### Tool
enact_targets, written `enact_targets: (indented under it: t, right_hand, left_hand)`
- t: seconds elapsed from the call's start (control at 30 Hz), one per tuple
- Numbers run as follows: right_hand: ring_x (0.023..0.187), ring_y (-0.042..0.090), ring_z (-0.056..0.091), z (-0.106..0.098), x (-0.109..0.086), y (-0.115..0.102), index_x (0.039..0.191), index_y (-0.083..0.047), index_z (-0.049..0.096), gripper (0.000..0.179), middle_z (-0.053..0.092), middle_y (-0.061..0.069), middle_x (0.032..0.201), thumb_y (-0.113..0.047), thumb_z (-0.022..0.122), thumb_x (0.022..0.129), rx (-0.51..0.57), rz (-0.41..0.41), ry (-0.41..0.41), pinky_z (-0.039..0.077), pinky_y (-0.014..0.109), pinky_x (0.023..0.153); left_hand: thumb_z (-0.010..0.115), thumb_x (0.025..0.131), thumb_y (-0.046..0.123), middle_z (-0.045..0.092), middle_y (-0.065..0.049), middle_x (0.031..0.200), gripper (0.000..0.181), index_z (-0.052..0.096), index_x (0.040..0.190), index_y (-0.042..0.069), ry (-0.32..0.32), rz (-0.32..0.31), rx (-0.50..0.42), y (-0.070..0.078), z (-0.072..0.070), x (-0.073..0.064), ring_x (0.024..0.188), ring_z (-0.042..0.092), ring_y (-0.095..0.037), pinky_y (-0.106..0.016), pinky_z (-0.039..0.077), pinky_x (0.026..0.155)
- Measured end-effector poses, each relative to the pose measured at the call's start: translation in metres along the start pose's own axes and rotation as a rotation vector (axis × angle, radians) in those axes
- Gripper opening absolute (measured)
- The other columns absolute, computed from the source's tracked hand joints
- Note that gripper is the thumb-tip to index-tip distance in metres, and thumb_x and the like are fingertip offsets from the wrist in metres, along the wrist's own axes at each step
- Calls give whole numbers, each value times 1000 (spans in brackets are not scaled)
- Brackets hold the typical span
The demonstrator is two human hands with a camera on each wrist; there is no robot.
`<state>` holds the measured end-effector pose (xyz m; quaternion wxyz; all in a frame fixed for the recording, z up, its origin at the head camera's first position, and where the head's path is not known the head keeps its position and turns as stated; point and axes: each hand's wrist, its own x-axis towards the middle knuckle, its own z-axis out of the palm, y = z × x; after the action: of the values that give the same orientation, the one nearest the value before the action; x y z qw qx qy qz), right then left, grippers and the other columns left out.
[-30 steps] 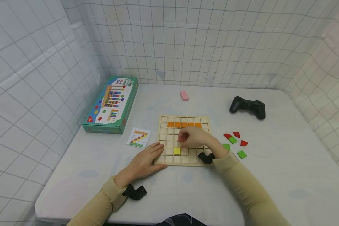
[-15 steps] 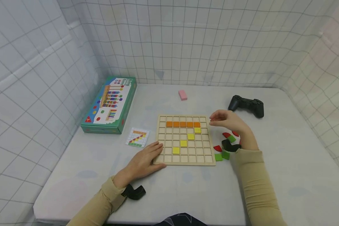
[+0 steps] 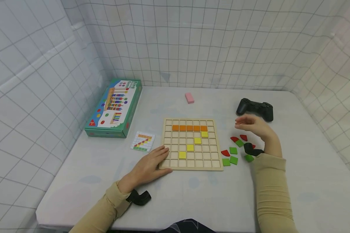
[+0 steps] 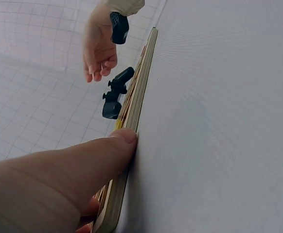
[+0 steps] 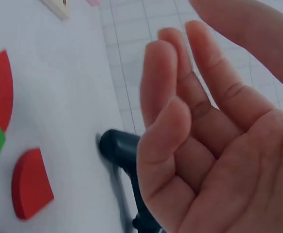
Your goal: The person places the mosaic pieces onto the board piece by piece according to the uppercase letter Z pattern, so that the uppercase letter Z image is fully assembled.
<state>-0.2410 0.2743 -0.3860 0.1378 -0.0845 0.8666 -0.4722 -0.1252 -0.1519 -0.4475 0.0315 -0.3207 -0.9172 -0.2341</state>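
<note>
A wooden grid board (image 3: 192,168) lies flat on the table, with a row of orange square tiles (image 3: 189,128) near its far edge. Below them, yellow square tiles (image 3: 190,148) step down diagonally to the left. My left hand (image 3: 147,166) rests at the board's near left corner, fingers extended; its thumb (image 4: 117,148) touches the board's edge in the left wrist view. To the board's right, my right hand (image 3: 258,127) hovers above red quarter-circle tiles (image 3: 225,153) and green square tiles (image 3: 233,160). Its fingers curl loosely, and the palm (image 5: 248,179) holds nothing.
A pattern card (image 3: 143,141) lies left of the board, near a green game box (image 3: 113,108). A pink block (image 3: 189,97) sits behind the board. Beyond my right hand is a black game controller (image 3: 255,108). Grid-patterned cloth walls (image 3: 192,48) enclose the table.
My right hand has moved from over the board out to the right, above the loose tiles. Red and green tiles now lie nearer the board's right edge. My left hand stays put.
</note>
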Motion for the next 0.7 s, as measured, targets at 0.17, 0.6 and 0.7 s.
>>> enact_targets:
  t: [0.17,0.6,0.7]
  right_hand:
    - [92,7,59,-7,-3,11,123,4,53,50,60,12,114,-29,67,88,-32,-6,-6,43,33,89]
    - [91,-2,55,-14,-7,32,128,3,50,50,61,15,118,-28,63,91,-45,57,10,42,33,87]
    - [92,-1,54,-15,-8,34,128,3,51,51,61,15,119,-29,64,91,-54,71,18,42,31,85]
  left_hand:
    - [66,86,43,46,-16,139,70,50,132,-7,4,4,8,0,1,1,134,35,-30,-43,33,107]
    - [65,86,44,45,-15,140,70,49,133,-6,-5,-5,6,-1,1,0,135,33,-28,-42,31,108]
    - [66,86,44,45,-15,140,70,49,133,-6,-1,-1,4,-1,1,0,135,33,-28,-43,32,108]
